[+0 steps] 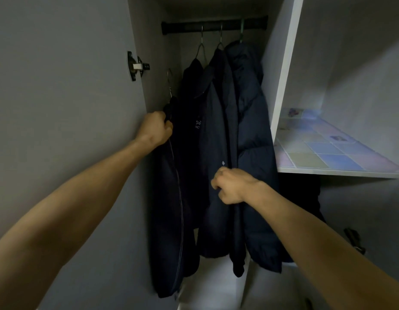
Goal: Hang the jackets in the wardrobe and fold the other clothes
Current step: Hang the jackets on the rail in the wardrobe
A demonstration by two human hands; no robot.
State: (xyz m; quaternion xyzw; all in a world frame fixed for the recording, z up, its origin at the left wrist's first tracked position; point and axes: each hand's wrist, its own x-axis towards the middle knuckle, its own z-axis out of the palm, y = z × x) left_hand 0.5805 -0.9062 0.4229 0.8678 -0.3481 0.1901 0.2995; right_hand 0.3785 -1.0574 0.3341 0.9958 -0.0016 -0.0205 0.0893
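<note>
Grey wardrobe walls [59,86] are filling the left of the frame, with a dark rail [214,26] running across the top centre. Three dark navy jackets are hanging from it on hangers; the rightmost one [254,130] is puffy and quilted. You are holding a fourth dark jacket [171,209], zip showing, at left of centre: your left hand [157,128] is gripping its collar just under a wire hanger hook [169,82], which is not on the rail. Your right hand [232,186], fingers curled, is apparently pinching the front edge of the middle jacket [218,153], though the dim light is blurring the grip. At right, a shelf [328,153] is showing pastel tiles.
</note>
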